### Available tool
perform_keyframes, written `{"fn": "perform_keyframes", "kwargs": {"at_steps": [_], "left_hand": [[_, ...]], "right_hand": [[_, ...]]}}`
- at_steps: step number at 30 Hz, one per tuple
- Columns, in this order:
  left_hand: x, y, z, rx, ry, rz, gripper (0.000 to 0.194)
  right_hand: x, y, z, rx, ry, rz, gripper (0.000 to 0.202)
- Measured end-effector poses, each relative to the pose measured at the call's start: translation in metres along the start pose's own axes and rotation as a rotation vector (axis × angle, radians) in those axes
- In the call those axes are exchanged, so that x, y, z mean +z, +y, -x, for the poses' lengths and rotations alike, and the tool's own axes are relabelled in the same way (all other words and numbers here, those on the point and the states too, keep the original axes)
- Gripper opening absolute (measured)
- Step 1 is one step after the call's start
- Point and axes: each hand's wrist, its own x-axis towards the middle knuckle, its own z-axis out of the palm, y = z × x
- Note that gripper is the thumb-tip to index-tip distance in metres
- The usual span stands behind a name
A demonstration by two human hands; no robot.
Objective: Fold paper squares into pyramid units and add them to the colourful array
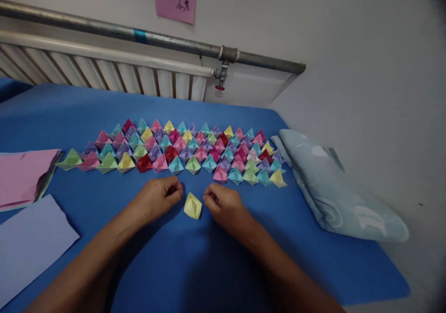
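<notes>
A yellow paper boat [193,206] lies by itself on the blue surface, between my two hands. Just left of it is my left hand [162,196], its fingers curled and thumb against the forefinger, with nothing showing in them. My right hand [225,206] rests close to the boat's right side, also with curled fingers and no object visible. Neither hand appears to touch the boat. Beyond them stand several rows of folded paper boats in many colours, among them a green boat [193,165] and a pink boat [220,173] in the nearest rows.
Pink paper sheets [24,176] and a lavender sheet [33,248] lie at the left. A folded light-blue blanket [334,187] sits at the right by the wall. Behind the blue surface [153,276] are a radiator [114,69] and a metal pipe [181,43].
</notes>
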Motion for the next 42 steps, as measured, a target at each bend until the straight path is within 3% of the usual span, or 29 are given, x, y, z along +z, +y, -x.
{"fn": "perform_keyframes", "kwargs": {"at_steps": [7,10,14,24,30,42], "left_hand": [[-0.005,-0.012,0.0,-0.066,-0.114,0.027,0.015],[-0.009,-0.008,0.005,-0.039,-0.253,0.157,0.014],[-0.011,-0.001,0.011,0.014,-0.44,0.326,0.016],[0.005,0.012,0.013,-0.046,-0.467,0.2,0.025],[0.012,0.006,0.011,-0.034,-0.483,0.245,0.021],[0.011,0.006,0.01,0.072,-0.472,0.114,0.015]], "right_hand": [[-0.013,-0.001,0.002,0.028,-0.089,0.074,0.016],[-0.018,0.001,0.004,0.006,-0.127,-0.067,0.015],[-0.024,-0.001,0.009,-0.059,-0.325,-0.224,0.019],[-0.021,-0.003,0.01,-0.213,-0.335,-0.124,0.025],[-0.017,-0.003,0.01,-0.216,-0.311,-0.072,0.027],[-0.014,-0.003,0.01,-0.203,-0.309,-0.083,0.024]]}}
